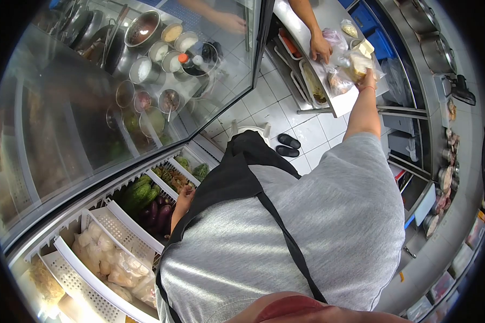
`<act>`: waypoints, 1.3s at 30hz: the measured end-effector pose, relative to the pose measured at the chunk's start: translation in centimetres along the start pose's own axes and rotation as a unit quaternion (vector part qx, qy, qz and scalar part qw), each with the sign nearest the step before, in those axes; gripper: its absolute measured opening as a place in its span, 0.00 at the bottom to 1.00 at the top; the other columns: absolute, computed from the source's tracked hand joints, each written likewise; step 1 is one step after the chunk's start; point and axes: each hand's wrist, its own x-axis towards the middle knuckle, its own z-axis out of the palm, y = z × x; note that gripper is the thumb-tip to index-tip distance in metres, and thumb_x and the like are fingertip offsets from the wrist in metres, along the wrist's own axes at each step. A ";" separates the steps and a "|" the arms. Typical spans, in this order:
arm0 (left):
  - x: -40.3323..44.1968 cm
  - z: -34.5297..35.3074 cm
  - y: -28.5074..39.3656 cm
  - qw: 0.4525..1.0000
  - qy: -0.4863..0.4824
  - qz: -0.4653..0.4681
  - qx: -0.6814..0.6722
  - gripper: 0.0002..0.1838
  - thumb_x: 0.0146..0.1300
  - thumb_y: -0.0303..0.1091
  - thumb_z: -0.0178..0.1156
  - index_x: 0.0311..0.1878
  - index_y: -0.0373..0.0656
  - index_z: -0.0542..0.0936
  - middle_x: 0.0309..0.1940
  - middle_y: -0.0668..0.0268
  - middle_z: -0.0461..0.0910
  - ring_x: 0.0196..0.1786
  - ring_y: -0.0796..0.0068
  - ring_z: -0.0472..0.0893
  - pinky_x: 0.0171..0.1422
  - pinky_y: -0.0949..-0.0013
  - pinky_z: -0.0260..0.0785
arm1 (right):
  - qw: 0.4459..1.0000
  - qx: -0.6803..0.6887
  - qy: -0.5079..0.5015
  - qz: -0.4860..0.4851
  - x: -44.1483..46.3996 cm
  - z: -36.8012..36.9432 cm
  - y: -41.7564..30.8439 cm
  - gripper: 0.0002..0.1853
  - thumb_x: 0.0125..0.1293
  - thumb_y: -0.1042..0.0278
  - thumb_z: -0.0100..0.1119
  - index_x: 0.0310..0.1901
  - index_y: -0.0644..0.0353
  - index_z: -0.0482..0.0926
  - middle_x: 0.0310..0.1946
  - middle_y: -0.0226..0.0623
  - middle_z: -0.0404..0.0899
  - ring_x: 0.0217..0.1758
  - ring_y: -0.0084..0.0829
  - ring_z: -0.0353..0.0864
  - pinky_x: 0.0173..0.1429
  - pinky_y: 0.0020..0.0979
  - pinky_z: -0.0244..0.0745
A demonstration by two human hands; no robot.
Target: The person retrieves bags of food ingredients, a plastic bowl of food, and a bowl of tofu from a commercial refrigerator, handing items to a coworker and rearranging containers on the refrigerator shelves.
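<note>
- The right hand point(367, 79) is partly closed on the near side of a plastic bag point(359, 63) and has hold of it; the fingertips are obscured by the bag and its contents.
- The plastic bag is at the counter point(347, 104), at the end of the outstretched right arm. Its contents look yellowish, but their kind cannot be made out.
- The filled part's long axis, as far as it can be read through creased plastic, runs roughly in line with the forearm, away from the wearer. Which end is the mouth cannot be told.
- A pale yellow block point(365, 48) lies just beyond the held bag; a second bag point(339, 83) lies beside it, contents unclear.
- A co-worker's hand point(321, 47) reaches in, fingers downward, near the bags; the rest of that person is cut off by the upper edge.
- The left hand point(184, 200) is at the refrigerator baskets, fingers bent, beside tan, knobbly produce point(172, 178). Whether it grips anything cannot be told; the apron point(221, 207) and torso hide most of that arm.
- Eggplants point(159, 214) and green gourds point(140, 195) lie close by, the eggplants partly covered by the left forearm.
- Bowls and pots point(151, 64) appear in the glass door point(54, 151); whether seen through it or reflected is uncertain.
- Glare washes out the lowest basket point(81, 282).
</note>
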 end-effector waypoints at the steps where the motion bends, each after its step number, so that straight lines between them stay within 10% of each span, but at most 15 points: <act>1: -0.1 0.2 -0.9 0.999 0.011 0.016 0.045 0.24 0.64 0.42 0.60 0.55 0.34 0.71 0.43 0.57 0.79 0.45 0.69 0.79 0.50 0.69 0.69 | 1.000 -0.002 0.000 0.001 -0.1 -0.3 0.9 0.55 0.45 0.64 0.71 0.69 0.58 0.41 0.59 0.52 0.64 0.50 0.52 0.78 0.47 0.59 0.77; 4: -0.3 0.3 -1.2 0.999 0.003 -0.020 0.028 0.23 0.64 0.42 0.60 0.54 0.34 0.72 0.42 0.57 0.79 0.46 0.68 0.79 0.51 0.69 0.69 | 0.989 -0.136 0.032 0.038 -2.7 -1.7 4.2 0.50 0.54 0.57 0.64 0.65 0.43 0.33 0.30 0.39 0.71 0.26 0.33 0.76 0.31 0.46 0.79; 5: -0.4 0.3 -0.6 0.999 0.004 -0.019 0.026 0.23 0.64 0.42 0.60 0.54 0.34 0.72 0.42 0.57 0.79 0.46 0.68 0.79 0.51 0.69 0.69 | 0.986 -0.147 0.036 0.076 -1.9 -2.4 6.0 0.38 0.56 0.55 0.62 0.64 0.49 0.50 0.24 0.34 0.66 0.18 0.28 0.68 0.29 0.46 0.78; 11: -2.0 -0.9 2.4 0.998 -0.019 -0.028 -0.048 0.22 0.63 0.41 0.61 0.54 0.34 0.72 0.43 0.57 0.80 0.46 0.67 0.78 0.52 0.67 0.69 | 0.967 -0.193 -0.011 0.168 4.4 -2.9 11.5 0.24 0.60 0.48 0.59 0.49 0.59 0.74 0.42 0.42 0.79 0.42 0.45 0.82 0.45 0.56 0.78; 16: -2.5 -1.2 3.4 1.000 -0.024 -0.019 0.003 0.23 0.64 0.40 0.60 0.56 0.34 0.71 0.42 0.57 0.79 0.46 0.66 0.78 0.53 0.66 0.68 | 0.995 -0.066 -0.043 -0.067 -1.7 3.3 3.7 0.55 0.49 0.45 0.70 0.67 0.50 0.37 0.64 0.56 0.53 0.57 0.61 0.68 0.51 0.68 0.70; 18: -2.5 -1.0 2.9 1.000 -0.016 -0.013 -0.001 0.23 0.64 0.40 0.60 0.56 0.34 0.71 0.42 0.58 0.79 0.46 0.66 0.78 0.53 0.67 0.68 | 0.998 -0.047 0.014 0.048 -8.4 5.2 -1.0 0.61 0.46 0.35 0.70 0.70 0.45 0.36 0.67 0.54 0.50 0.63 0.62 0.60 0.54 0.70 0.65; 23: -1.0 2.0 -3.7 0.994 0.033 -0.023 -0.102 0.24 0.63 0.42 0.61 0.56 0.35 0.73 0.43 0.56 0.80 0.47 0.64 0.78 0.53 0.65 0.69 | 0.974 -0.124 -0.171 0.085 -3.7 1.3 9.0 0.52 0.50 0.27 0.60 0.71 0.45 0.49 0.70 0.43 0.49 0.66 0.57 0.56 0.54 0.62 0.69; 26: -0.6 1.8 -4.8 0.999 0.008 0.018 0.037 0.29 0.58 0.47 0.64 0.54 0.33 0.74 0.45 0.51 0.80 0.49 0.60 0.79 0.52 0.62 0.71 | 0.907 -0.317 -0.245 0.129 -9.9 -0.1 20.3 0.44 0.54 0.36 0.62 0.67 0.53 0.60 0.64 0.48 0.59 0.48 0.56 0.74 0.41 0.48 0.80; 30: -2.8 -0.2 4.7 0.994 0.072 0.020 -0.084 0.26 0.61 0.49 0.62 0.55 0.39 0.72 0.44 0.61 0.77 0.44 0.69 0.76 0.48 0.66 0.70 | 0.386 -0.761 -0.518 0.055 -25.7 3.5 30.7 0.32 0.54 0.41 0.63 0.55 0.55 0.75 0.51 0.46 0.77 0.50 0.48 0.78 0.44 0.50 0.79; 32: -5.7 -4.0 11.4 0.987 0.127 0.066 -0.076 0.29 0.62 0.48 0.61 0.58 0.37 0.70 0.45 0.61 0.77 0.45 0.73 0.75 0.48 0.69 0.70 | 0.148 -0.579 -0.793 -0.120 -31.4 7.2 35.6 0.30 0.55 0.48 0.64 0.56 0.56 0.74 0.54 0.46 0.76 0.52 0.44 0.78 0.55 0.42 0.74; 37: -23.2 -13.4 28.6 0.951 0.161 0.245 -0.103 0.28 0.66 0.43 0.58 0.64 0.41 0.66 0.51 0.61 0.76 0.53 0.72 0.75 0.58 0.68 0.68 | -0.045 -0.450 -0.875 -0.173 -54.5 15.7 28.9 0.26 0.59 0.58 0.64 0.57 0.59 0.72 0.53 0.44 0.77 0.55 0.37 0.76 0.58 0.35 0.70; 39: -31.3 -15.1 33.2 0.909 0.279 0.307 -0.028 0.28 0.61 0.40 0.63 0.62 0.39 0.69 0.50 0.60 0.78 0.53 0.69 0.77 0.58 0.64 0.70 | -0.031 -0.332 -0.935 -0.119 -64.7 15.6 22.2 0.24 0.61 0.62 0.63 0.58 0.59 0.72 0.53 0.37 0.75 0.53 0.29 0.74 0.57 0.31 0.70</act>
